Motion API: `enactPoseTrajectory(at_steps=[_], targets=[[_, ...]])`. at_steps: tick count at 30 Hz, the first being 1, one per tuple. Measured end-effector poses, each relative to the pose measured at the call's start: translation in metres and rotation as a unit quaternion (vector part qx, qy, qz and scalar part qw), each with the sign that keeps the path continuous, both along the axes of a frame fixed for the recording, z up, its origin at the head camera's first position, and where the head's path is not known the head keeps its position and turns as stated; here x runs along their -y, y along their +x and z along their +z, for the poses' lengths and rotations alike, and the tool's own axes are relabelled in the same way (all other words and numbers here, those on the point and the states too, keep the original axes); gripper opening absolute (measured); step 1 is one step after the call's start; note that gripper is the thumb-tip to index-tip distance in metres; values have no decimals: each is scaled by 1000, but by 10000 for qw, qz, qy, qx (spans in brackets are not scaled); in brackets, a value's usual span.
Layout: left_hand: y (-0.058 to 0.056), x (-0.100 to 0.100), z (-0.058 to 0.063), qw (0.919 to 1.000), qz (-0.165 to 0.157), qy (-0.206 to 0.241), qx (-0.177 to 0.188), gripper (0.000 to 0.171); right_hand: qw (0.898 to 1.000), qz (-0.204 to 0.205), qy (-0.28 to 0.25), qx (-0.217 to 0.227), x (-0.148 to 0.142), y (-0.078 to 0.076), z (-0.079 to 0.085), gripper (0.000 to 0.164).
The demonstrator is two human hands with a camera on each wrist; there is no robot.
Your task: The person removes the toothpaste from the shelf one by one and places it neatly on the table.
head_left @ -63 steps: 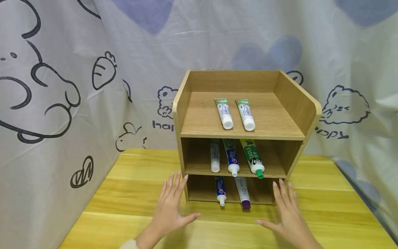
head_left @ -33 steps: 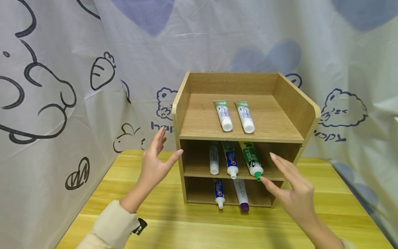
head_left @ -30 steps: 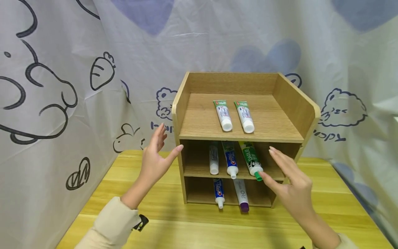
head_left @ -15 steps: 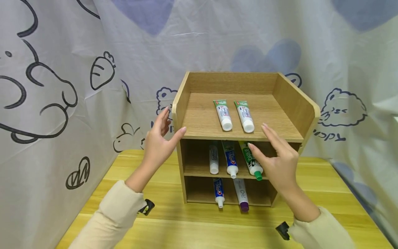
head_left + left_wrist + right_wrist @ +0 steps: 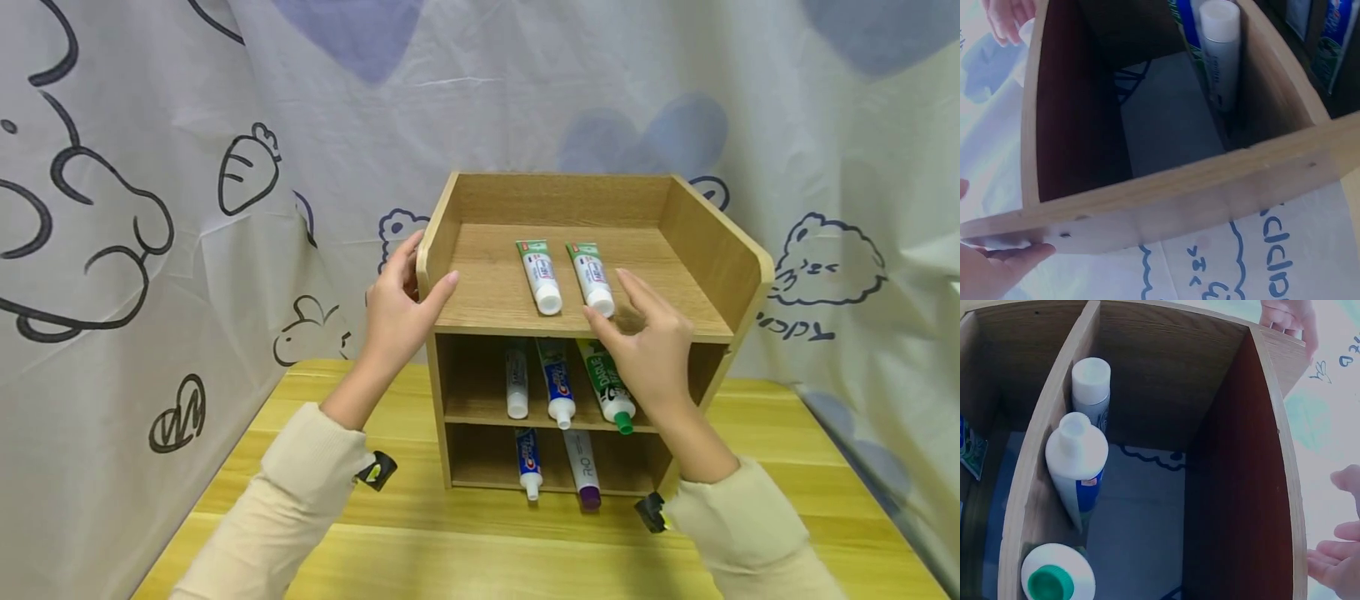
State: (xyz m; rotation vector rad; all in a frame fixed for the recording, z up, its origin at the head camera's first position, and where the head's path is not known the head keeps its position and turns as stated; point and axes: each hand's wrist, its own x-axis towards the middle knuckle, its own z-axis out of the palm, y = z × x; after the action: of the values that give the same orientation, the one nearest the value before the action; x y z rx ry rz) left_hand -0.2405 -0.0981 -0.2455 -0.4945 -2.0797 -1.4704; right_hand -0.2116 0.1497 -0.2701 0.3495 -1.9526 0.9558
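My left hand is at the left side panel of a small wooden shelf unit, fingers round the panel's outer face and thumb on its inner side. On the top board lie two white-and-green toothpaste tubes, a left tube and a right tube, caps toward me. My right hand reaches over the front edge, thumb tip at the right tube's white cap and fingertips just right of it, spread apart. In the left wrist view, the right hand shows near a white cap.
The middle level holds a small white tube, a blue-and-white tube and a green-capped tube. Below lie a blue tube and a purple-capped white tube. A yellow wooden table and printed curtain surround the unit.
Both hands have risen from the lower levels. The left hand has come up to the left panel, and the right hand has moved up and left to the right tube on top.
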Motion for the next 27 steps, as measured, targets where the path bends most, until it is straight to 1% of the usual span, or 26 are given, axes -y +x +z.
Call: enactPoseTrajectory(at_steps=[5,9,13,16,19,24,27], targets=[[0,-7,6,9988,469,-114,-69,56,9990,-71,27,439,6,-4,3,51],[1,-12,11,9954,902,-300,-106,51,9968,-208,38,770,8,-8,4,51],[2,-16,14,9911,1245,-474,49,48,9940,-260,-25,1065,9,-11,4,51],[3,-18,16,9899,1322,-494,162,47,9926,-255,-84,1183,10,-12,5,51],[4,-20,18,9901,1328,-401,210,47,9913,-321,-111,1269,12,-12,5,51],[5,-22,18,9907,1304,-258,300,48,9866,-600,-25,1516,16,-14,7,51],[5,-22,17,9911,1278,-227,280,47,9846,-735,50,1583,17,-16,8,48]])
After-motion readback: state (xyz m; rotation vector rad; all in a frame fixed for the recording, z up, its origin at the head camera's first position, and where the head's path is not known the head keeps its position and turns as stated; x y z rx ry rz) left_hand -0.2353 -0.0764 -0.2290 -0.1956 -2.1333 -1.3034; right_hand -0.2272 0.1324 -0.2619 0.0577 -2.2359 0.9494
